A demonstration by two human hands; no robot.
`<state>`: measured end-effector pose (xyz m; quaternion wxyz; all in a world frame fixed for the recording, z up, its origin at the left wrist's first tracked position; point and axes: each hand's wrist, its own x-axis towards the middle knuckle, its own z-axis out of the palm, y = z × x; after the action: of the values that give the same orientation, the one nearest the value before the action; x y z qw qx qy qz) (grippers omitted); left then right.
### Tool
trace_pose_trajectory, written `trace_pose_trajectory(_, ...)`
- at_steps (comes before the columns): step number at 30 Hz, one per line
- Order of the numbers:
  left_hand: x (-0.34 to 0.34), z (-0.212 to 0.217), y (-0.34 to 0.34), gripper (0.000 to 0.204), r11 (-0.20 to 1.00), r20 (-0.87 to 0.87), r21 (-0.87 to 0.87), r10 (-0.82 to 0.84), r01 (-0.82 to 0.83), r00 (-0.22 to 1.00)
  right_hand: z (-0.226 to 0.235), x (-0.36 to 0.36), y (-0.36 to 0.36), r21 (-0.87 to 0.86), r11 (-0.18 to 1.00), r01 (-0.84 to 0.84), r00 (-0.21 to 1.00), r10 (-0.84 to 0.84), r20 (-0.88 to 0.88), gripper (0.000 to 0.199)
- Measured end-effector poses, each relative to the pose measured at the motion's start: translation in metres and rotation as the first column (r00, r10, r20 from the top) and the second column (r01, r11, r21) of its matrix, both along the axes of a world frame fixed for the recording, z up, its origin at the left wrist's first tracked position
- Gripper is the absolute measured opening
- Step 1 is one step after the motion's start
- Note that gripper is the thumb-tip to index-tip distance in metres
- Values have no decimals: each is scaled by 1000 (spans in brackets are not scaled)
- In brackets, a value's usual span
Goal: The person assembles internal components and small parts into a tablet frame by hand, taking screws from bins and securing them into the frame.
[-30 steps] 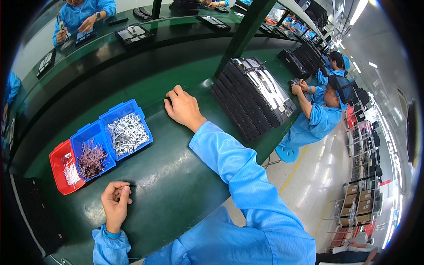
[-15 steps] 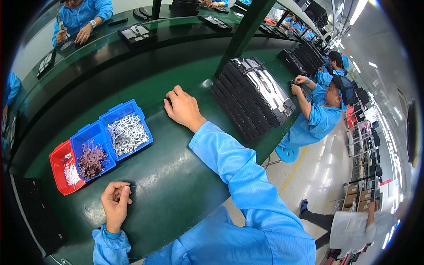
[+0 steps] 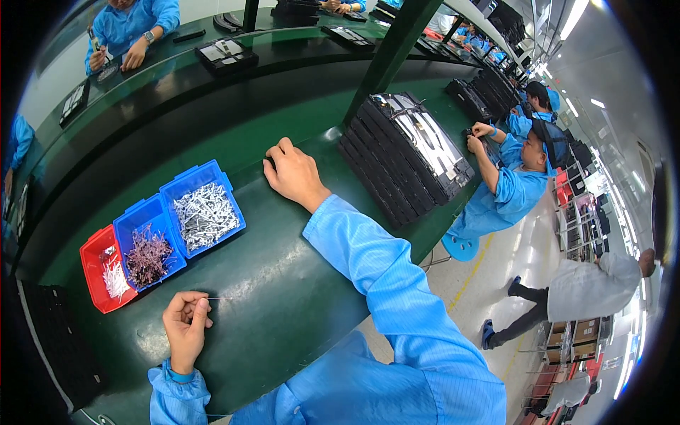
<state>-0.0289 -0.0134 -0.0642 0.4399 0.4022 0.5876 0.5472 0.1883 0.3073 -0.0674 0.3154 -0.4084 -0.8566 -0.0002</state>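
Left hand (image 3: pixel 186 327) pinching, right hand (image 3: pixel 295 174) resting on a glossy dark-green counter (image 3: pixel 283 283).
The left thumb presses against curled fingers, gripping a thin, wire-like strand (image 3: pixel 221 298) that points rightward over the counter; the right hand lies palm down, fingers loosely bent, between a blue rectangular plastic bin (image 3: pixel 195 174) and a stack of flat black units (image 3: pixel 386 164).
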Motion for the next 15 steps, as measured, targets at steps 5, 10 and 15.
trace_pose_trajectory(5,0,-1,0,11,1000,2,-2,3,-3,1000,-2,0,1,4,1000,-2,1000,2,-6,18)
trace_pose_trajectory(10,0,-1,0,12,1000,-1,-7,0,0,1000,-2,0,1,14,1000,-6,1000,6,-7,17)
trace_pose_trajectory(15,1,0,0,12,1000,-3,-5,1,-1,1000,-3,0,1,53,998,-33,999,35,-37,17)
